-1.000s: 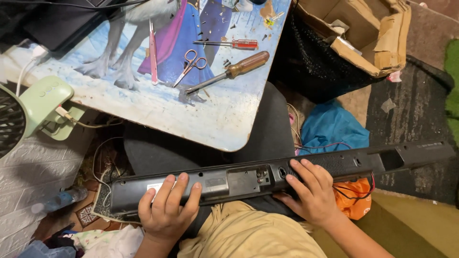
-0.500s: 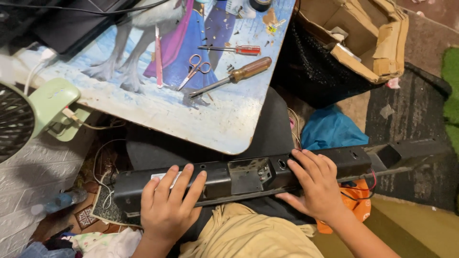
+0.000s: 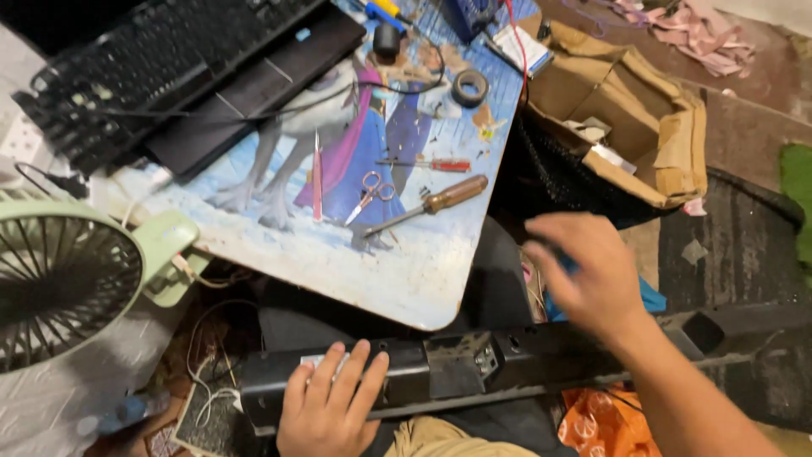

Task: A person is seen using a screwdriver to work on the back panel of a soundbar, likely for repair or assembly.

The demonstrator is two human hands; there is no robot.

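- Long black bar-shaped device (image 3: 507,368): lies across the person's lap along the lower part of the frame, from lower left to the right edge; a grey metal bracket (image 3: 461,364) sits near its middle.
- Left hand (image 3: 330,410): lower centre-left; fingers spread flat on top of the bar's left end, pressing on it, not closed around it.
- Right hand (image 3: 588,275): right of centre, raised above the bar and clear of it; blurred, fingers loosely apart, holding nothing that can be made out.
- Small table (image 3: 406,279): upper centre, its top printed with a cartoon picture, worn at the rounded near corner.
- Wooden-handled screwdriver (image 3: 427,207): on the table, slanted, tip toward lower left.
- Red-handled screwdriver (image 3: 427,165): just above the wooden-handled one, lying level.
- Scissors (image 3: 368,193): small, pink-handled, left of the screwdrivers.
- Pink slim tool (image 3: 317,178): upright in frame, left of the scissors.
- Roll of black tape (image 3: 470,87): upper centre of the table.
- Black keyboard (image 3: 161,72): upper left, overhanging the table.
- Pale green fan (image 3: 68,283): left edge, grille facing the camera.
- Cardboard box (image 3: 630,127): upper right, open, on the floor beside the table.
- Blue cloth (image 3: 647,296): partly hidden behind the right hand.
- Orange patterned cloth (image 3: 592,423): bottom, just below the bar.
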